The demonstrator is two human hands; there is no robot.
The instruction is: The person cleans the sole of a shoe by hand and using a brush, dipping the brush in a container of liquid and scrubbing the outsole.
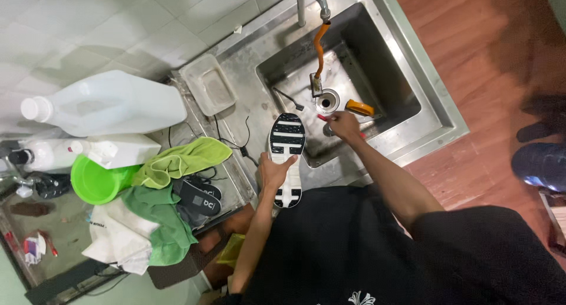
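**Clerk:** Two hands are entered. The left hand (275, 172), at lower centre of the frame, is closed around the middle of a shoe (286, 159), which is held sole-up over the front rim of the steel sink (439, 113); a black-and-white tread is shown, toe toward the basin.

**Checker:** And the right hand?

**Clerk:** The right hand (345, 125) is curled shut at centre frame, inside the basin, just beside the drain (326, 101). A small red-tipped item (322, 118) is gripped in it; its kind cannot be made out, since most of it is hidden by the fingers.

**Checker:** Items near the hands?

**Clerk:** An orange hose (319, 48) is hung from the tap at top centre, down to the drain. An orange object (359, 107) is laid in the basin just right of the drain; a thin dark tool (288, 98) is laid to its left. A shallow tray (209, 84) is set on the counter at upper left of the sink.

**Checker:** Left of the frame?

**Clerk:** A large white jug (109, 103), a white bottle (115, 152), a green funnel-like bowl (96, 178), green cloths (177, 160) and dark insoles (199, 198) are listed.

**Checker:** Obscured?

**Clerk:** The shoe's upper is turned away and unseen. A dark shoe (539, 163) at the right edge is cut off and blurred.
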